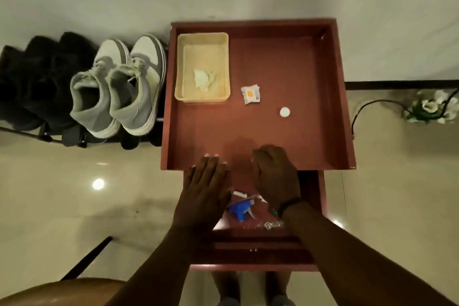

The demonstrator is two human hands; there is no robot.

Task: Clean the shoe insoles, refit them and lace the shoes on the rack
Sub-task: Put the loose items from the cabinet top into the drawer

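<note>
With both shoes (119, 87) laced on the rack at left, the flat left hand (206, 181) and loosely curled, empty-looking right hand (275, 174) hover over the surface (285, 62), apparently finished.

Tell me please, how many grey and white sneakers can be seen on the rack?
2. One sneaker stands on the rack at the left; the other sneaker stands beside it, next to the red tray. The dark items further left are too dim to identify.
</note>
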